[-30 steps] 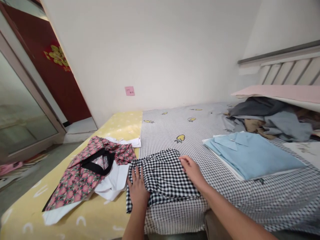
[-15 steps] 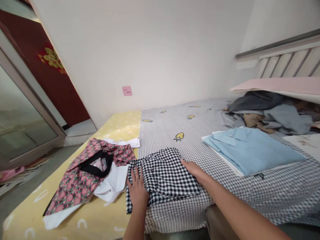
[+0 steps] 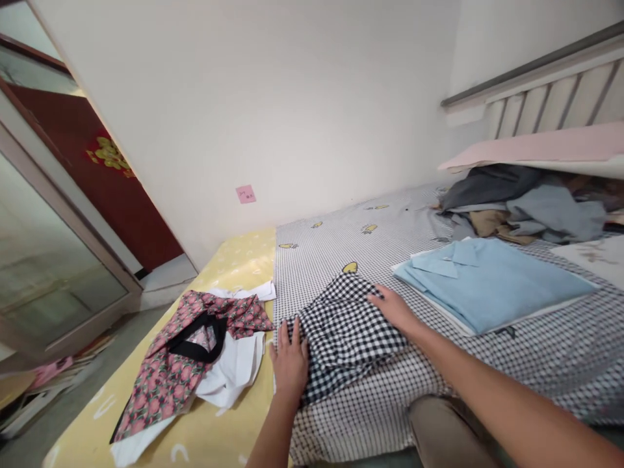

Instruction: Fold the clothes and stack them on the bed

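Note:
A folded black-and-white gingham garment lies on the front part of the bed; its exact kind does not show. My left hand rests flat on its left edge, fingers spread. At the right edge is my right hand, its thumb on top of the cloth and its other fingers partly hidden along the edge. Left of the garment, a pink floral top with a black neckline lies over white cloth. On the right sits a neatly folded light blue collared shirt on something white.
The bed has a yellow sheet on the left and a checked sheet with pineapple prints. Rumpled grey and brown clothes lie at the back right under a pink panel. A white wall stands behind.
The gingham garment has shifted right and slightly away across the sheet, with both hands moving along with it. My view has tilted a little.

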{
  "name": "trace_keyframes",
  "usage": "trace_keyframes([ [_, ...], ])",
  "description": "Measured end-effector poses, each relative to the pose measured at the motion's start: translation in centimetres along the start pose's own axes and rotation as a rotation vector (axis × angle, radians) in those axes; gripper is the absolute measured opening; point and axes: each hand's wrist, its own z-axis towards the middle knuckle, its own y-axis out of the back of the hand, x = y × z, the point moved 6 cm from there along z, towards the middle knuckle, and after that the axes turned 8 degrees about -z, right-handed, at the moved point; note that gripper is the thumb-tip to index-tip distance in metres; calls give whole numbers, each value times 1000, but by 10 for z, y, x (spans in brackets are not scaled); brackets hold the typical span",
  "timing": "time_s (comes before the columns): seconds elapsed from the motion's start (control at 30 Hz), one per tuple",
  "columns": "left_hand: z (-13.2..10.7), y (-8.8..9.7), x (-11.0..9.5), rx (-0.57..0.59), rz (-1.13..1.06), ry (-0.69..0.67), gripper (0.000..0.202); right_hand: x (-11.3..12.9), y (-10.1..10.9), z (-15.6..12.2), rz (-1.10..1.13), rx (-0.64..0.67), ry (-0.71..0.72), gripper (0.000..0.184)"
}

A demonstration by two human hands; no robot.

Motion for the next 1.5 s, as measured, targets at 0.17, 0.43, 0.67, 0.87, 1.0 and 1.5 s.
trace_keyframes([
  [0.17, -7, -17, -15, 23, -66, 6, 48, -27, 55, -6, -284, -10, 27, 62],
  [0.43, 16, 37, -28, -182, -146, 120, 52, 27, -32, -62, -359, 166, 472, 48],
  [0.67, 19, 18, -118, -138, -97, -239, 52, 26, -85, -96, -399, 319, 610, 48],
  [0.87, 20, -44, -99, 142, -125, -80, 54, 24, -83, -92, -400, 379, 624, 51],
  [1.0, 22, -50, -93, 140, -97, -93, 54, 23, -86, -91, -395, 385, 615, 53],
  [1.5, 20, -43, -98, 112, -71, -109, 59, 16, -65, -108, -348, 270, 590, 51],
])
